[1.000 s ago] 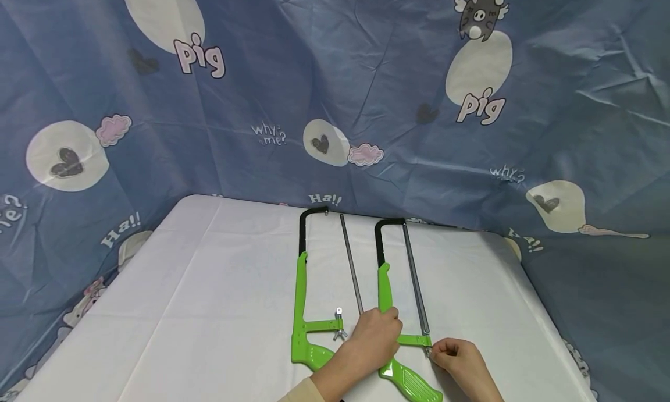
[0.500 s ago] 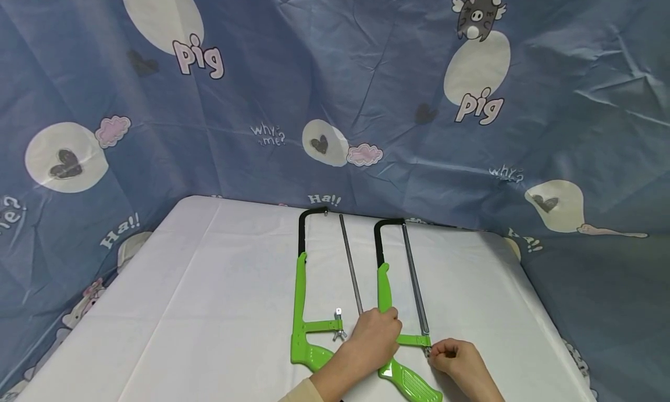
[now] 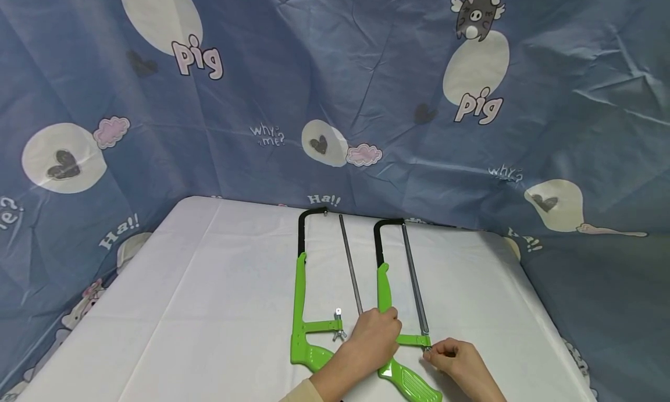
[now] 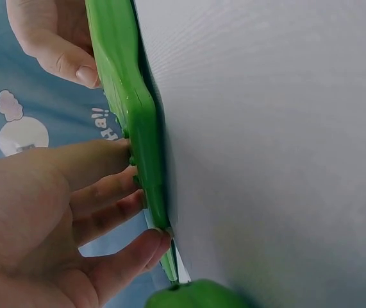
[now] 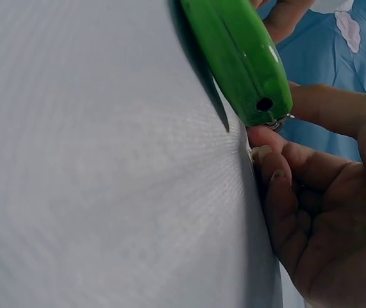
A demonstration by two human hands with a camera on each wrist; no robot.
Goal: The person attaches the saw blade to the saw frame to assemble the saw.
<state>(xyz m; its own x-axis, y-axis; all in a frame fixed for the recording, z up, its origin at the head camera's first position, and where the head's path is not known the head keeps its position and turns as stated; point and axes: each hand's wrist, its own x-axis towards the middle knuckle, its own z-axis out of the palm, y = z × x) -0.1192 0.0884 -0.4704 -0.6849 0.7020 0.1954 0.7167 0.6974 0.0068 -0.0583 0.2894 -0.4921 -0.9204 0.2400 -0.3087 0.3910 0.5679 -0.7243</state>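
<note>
My left hand (image 3: pixel 374 339) grips the green frame of the right-hand hacksaw (image 3: pixel 384 291), which lies flat with its green handle toward me. In the left wrist view, the thumb and fingers close on the frame's two sides. A grey blade (image 3: pixel 416 277) runs along this saw from its black front arm to the lower green arm. Below that arm, my right hand (image 3: pixel 463 367) pinches a small metal wing nut (image 3: pixel 427 349) between thumb and fingertips, which partly cover it. The saw's green handle (image 5: pixel 250 70) stands close beside these fingers in the right wrist view.
Left of the held saw lies a second green hacksaw (image 3: pixel 299 297) with no blade fitted, its wing nut (image 3: pixel 339 334) showing. Between the saws is a loose grey blade (image 3: pixel 350 262), its lower end hidden by my left hand. A patterned blue curtain (image 3: pixel 335 88) stands behind the white table (image 3: pixel 220 309).
My right fingertips have shifted slightly left around the wing nut, which is now more covered. The left hand and both saws keep their places.
</note>
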